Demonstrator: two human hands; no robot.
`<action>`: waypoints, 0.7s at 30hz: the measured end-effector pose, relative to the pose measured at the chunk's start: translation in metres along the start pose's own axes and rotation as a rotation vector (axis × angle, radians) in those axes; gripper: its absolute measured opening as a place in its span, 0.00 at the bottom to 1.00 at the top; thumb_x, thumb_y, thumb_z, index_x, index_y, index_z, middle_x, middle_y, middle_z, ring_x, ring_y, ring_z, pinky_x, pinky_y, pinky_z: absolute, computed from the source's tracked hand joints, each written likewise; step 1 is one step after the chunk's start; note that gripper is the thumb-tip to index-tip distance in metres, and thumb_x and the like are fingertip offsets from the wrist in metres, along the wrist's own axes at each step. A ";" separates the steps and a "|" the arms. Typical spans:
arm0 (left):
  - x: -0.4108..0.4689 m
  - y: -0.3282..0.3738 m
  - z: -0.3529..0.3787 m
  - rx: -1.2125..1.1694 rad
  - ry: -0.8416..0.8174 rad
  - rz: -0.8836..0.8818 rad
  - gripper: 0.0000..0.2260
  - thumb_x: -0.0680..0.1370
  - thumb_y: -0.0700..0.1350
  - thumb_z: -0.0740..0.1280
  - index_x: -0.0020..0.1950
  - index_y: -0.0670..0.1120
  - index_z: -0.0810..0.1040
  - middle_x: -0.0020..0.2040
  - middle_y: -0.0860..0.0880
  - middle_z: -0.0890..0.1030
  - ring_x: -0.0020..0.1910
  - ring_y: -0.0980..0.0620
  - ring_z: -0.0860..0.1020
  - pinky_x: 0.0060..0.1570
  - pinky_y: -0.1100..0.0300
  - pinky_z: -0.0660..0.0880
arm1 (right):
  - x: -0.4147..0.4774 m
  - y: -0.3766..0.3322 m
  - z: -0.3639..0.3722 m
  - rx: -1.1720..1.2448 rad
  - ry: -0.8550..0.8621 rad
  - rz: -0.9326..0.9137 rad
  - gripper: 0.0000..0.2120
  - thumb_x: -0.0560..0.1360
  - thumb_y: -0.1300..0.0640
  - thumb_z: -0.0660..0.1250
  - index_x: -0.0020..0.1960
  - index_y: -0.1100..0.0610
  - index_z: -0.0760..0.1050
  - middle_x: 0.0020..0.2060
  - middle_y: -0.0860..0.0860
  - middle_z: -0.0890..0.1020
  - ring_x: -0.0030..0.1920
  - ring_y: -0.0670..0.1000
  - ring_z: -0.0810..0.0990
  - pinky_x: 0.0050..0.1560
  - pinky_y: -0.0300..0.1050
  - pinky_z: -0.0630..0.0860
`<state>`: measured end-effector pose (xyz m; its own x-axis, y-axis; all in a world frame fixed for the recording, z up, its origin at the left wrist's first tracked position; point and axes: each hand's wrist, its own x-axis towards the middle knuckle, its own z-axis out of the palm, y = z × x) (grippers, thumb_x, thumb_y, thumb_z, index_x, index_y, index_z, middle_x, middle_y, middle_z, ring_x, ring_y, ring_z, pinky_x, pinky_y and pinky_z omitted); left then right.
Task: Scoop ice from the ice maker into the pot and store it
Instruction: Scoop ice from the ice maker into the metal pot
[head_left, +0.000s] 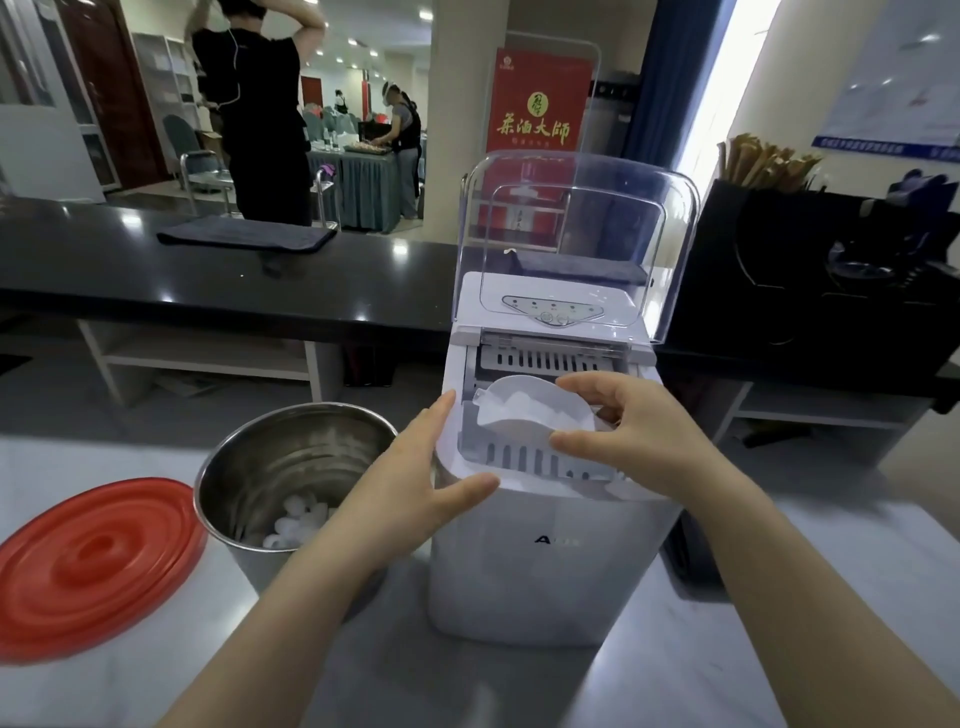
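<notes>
Right hand (631, 434) grips scoop (535, 413) inside ice maker (545, 561) rim.

A dark folded cloth (247, 240) was laid near the far edge of a black counter (130, 280), left of its middle. At the counter's right end a black holder of brown sticks (724, 244) was stood. Beyond the counter a person in black (260, 114), a red banner (537, 98) and a skirted table (358, 189) were seen.
</notes>
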<state>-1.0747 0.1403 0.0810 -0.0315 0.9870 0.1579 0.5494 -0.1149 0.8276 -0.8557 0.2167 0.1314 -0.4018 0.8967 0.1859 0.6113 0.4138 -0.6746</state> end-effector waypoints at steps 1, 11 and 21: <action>-0.002 -0.001 -0.003 0.013 0.008 0.015 0.39 0.72 0.58 0.70 0.77 0.59 0.51 0.73 0.64 0.58 0.71 0.64 0.59 0.67 0.61 0.63 | -0.002 -0.004 -0.001 -0.007 0.011 0.001 0.28 0.65 0.48 0.77 0.63 0.45 0.74 0.55 0.40 0.79 0.55 0.40 0.77 0.58 0.41 0.74; -0.029 -0.043 -0.055 0.000 0.155 -0.055 0.34 0.71 0.58 0.70 0.74 0.60 0.58 0.71 0.56 0.68 0.70 0.58 0.65 0.69 0.56 0.63 | -0.017 -0.061 0.026 -0.010 0.052 -0.004 0.25 0.62 0.42 0.75 0.58 0.41 0.76 0.49 0.38 0.81 0.39 0.37 0.77 0.44 0.36 0.76; -0.051 -0.095 -0.101 0.090 0.209 -0.123 0.31 0.75 0.48 0.69 0.75 0.52 0.60 0.68 0.56 0.69 0.66 0.58 0.69 0.65 0.60 0.65 | -0.012 -0.108 0.106 -0.112 0.000 -0.008 0.30 0.66 0.41 0.74 0.65 0.47 0.74 0.55 0.41 0.79 0.53 0.44 0.77 0.53 0.40 0.73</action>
<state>-1.2096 0.0897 0.0489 -0.2698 0.9469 0.1749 0.6027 0.0244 0.7976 -0.9893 0.1440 0.1266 -0.4070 0.8932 0.1909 0.6803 0.4359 -0.5892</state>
